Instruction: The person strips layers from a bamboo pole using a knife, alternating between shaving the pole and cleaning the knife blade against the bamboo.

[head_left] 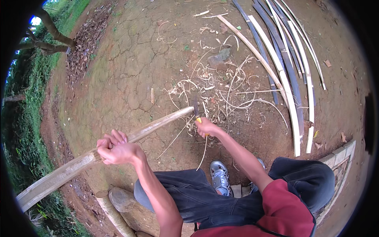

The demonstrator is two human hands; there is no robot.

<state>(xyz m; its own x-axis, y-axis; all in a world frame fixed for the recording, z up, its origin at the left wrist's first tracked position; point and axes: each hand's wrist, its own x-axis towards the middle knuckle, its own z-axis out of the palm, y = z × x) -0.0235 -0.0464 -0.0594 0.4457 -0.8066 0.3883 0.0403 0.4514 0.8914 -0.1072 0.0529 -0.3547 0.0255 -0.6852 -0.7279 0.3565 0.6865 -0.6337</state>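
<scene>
A long split bamboo strip [158,123] slants from the lower left up to the middle of the head view. My left hand [118,149] is closed around it part way along, by a node. My right hand [206,127] grips the yellow handle of a knife [196,107]. The knife's dark blade points away from me, right by the far end of the strip; whether it touches the strip I cannot tell. Thin curled shavings [213,89] lie on the ground beyond and around the knife.
Several long bamboo strips [282,75], pale and dark, lie in a loose bundle at the right. A stone [219,58] sits among the shavings. Logs [114,213] lie at my lower left, and a low block edging [335,158] stands at the right. Tree branches [51,29] rise at the far left.
</scene>
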